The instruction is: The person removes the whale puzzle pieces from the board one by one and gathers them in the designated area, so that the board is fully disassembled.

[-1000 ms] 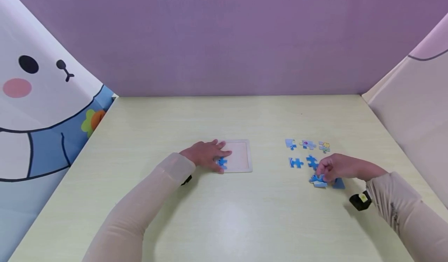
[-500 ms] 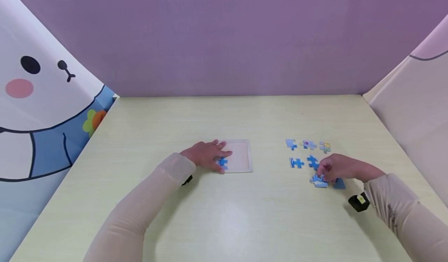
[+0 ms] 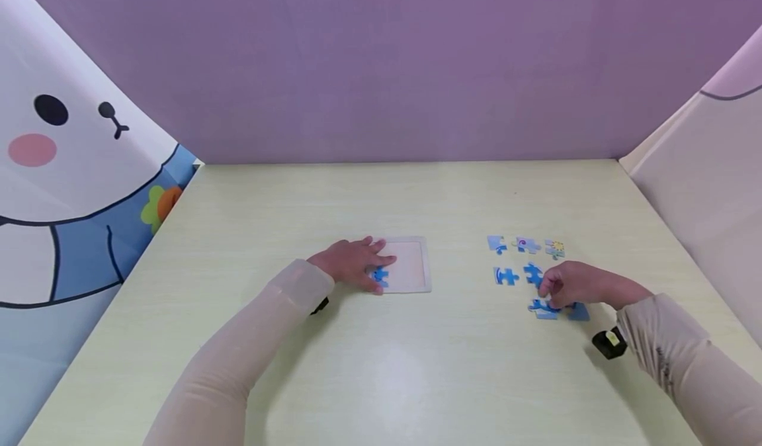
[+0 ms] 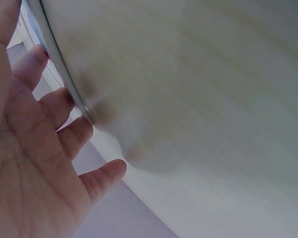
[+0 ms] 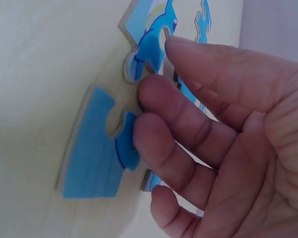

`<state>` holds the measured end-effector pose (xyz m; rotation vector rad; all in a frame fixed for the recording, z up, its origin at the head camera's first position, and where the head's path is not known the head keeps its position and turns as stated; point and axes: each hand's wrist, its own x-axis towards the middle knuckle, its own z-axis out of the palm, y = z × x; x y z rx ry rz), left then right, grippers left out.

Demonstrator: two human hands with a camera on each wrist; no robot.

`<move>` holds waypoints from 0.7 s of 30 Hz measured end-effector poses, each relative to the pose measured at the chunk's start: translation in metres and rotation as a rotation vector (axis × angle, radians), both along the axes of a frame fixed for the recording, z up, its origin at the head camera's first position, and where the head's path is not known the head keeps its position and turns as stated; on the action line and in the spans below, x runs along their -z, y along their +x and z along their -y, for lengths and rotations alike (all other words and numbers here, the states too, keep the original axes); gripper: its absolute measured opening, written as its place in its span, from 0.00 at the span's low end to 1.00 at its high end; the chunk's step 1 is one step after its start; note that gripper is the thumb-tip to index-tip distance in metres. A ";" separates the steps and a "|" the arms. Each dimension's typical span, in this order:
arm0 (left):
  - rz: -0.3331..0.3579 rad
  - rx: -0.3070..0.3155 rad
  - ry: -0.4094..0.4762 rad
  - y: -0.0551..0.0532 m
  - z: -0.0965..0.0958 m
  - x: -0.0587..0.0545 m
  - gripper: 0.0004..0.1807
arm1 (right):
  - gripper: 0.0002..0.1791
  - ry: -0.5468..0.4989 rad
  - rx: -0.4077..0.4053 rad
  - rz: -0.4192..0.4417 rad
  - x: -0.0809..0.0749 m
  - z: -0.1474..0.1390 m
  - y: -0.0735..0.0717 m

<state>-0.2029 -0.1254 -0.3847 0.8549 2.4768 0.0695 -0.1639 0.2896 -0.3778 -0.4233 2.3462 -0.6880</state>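
My left hand (image 3: 352, 263) rests with spread fingers on the left side of a shallow, pale square puzzle tray (image 3: 427, 267). One blue jigsaw piece (image 3: 380, 276) lies in the tray, partly under the fingers. In the left wrist view, the fingertips (image 4: 77, 131) lie along the tray's edge. My right hand (image 3: 573, 283) bends its fingers down among loose jigsaw pieces. In the right wrist view, its thumb and fingers are close to a blue-and-white jigsaw piece (image 5: 150, 42), and a light-blue jigsaw piece (image 5: 92, 148) lies beside the fingers. Whether they pinch a piece is hidden.
More loose pieces lie to the tray's right: a corner piece (image 3: 497, 244), a swirl piece (image 3: 527, 245), a sun piece (image 3: 555, 248) and a blue piece (image 3: 505, 276). A purple panel (image 3: 405, 69) stands behind the pale tabletop (image 3: 381, 380).
The right hand has shifted very slightly over the lower pieces, its fingers still bent there. The left hand stays on the tray.
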 end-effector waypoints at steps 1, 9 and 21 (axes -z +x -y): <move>-0.001 0.003 -0.004 0.000 0.000 0.000 0.41 | 0.05 0.005 -0.002 -0.002 0.000 0.000 0.000; -0.010 0.004 0.002 -0.003 0.002 0.003 0.41 | 0.06 -0.049 0.006 -0.041 -0.002 0.008 0.000; -0.053 0.037 -0.044 -0.002 0.001 0.001 0.43 | 0.11 -0.157 0.025 -0.249 -0.004 0.068 -0.005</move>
